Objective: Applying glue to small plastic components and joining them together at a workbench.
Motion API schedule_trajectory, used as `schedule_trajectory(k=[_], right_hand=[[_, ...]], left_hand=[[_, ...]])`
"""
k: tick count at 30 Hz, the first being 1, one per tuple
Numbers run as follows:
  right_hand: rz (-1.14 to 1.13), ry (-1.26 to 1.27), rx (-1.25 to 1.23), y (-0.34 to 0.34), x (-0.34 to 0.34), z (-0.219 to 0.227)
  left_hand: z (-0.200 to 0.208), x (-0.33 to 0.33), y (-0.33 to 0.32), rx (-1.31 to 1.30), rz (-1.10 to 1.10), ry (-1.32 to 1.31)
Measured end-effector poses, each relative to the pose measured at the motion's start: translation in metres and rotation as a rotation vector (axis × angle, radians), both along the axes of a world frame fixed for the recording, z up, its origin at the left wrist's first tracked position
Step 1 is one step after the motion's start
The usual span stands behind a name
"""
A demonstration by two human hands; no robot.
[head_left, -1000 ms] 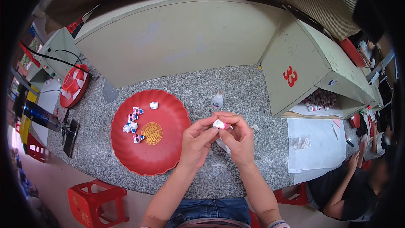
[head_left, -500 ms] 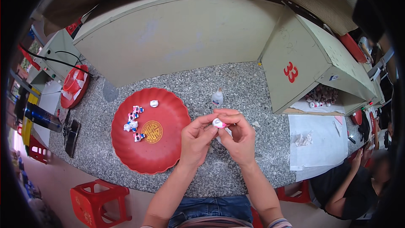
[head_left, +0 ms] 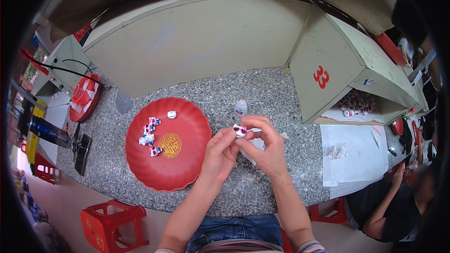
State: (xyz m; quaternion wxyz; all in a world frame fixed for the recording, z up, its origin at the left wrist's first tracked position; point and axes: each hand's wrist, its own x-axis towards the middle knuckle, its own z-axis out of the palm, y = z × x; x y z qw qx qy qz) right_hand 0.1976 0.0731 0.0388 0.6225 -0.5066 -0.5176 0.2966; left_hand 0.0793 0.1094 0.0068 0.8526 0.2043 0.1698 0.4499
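A small white toy head (head_left: 240, 131) with a pink top and dark sunglasses is held up above the counter, its face toward me. My left hand (head_left: 220, 154) pinches it from the left between thumb and fingers. Curled around its right side is my right hand (head_left: 268, 152), thumb and fingertips against the head; the exact contact is partly hidden. Beneath my hands lies a white crumpled piece (head_left: 257, 144), mostly covered. A small clear bottle (head_left: 241, 107) with a pointed tip stands just beyond. To the left, a red scalloped tray (head_left: 192, 117) holds several small toy figures (head_left: 148, 136) and a loose white piece (head_left: 172, 114).
A grey-green box shelf (head_left: 318, 65) at the right holds a heap of small toy parts (head_left: 358, 103). White paper (head_left: 351, 168) with a crumpled tissue lies below it. A phone (head_left: 82, 154) rests at the left. A red stool (head_left: 112, 225) stands below; another person (head_left: 379, 211) sits at right.
The toy head has turned, so its sunglasses face now shows instead of its white hollow-looking side. My right hand's fingers have shifted and spread a little around it.
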Motion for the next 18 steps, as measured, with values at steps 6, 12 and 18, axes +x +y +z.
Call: schedule_trajectory(k=[6,12,18], right_hand=[[0.051,-0.010,0.016,-0.003,0.001,-0.004],[0.015,0.065,0.023,-0.002,-0.001,-0.003],[-0.089,-0.383,0.204,0.000,-0.002,0.000]], left_hand=[[0.002,-0.002,-0.003,0.105,0.046,0.089],[0.018,-0.007,-0.001,0.223,0.128,0.302],[0.015,-0.011,0.003,0.201,0.055,0.209]])
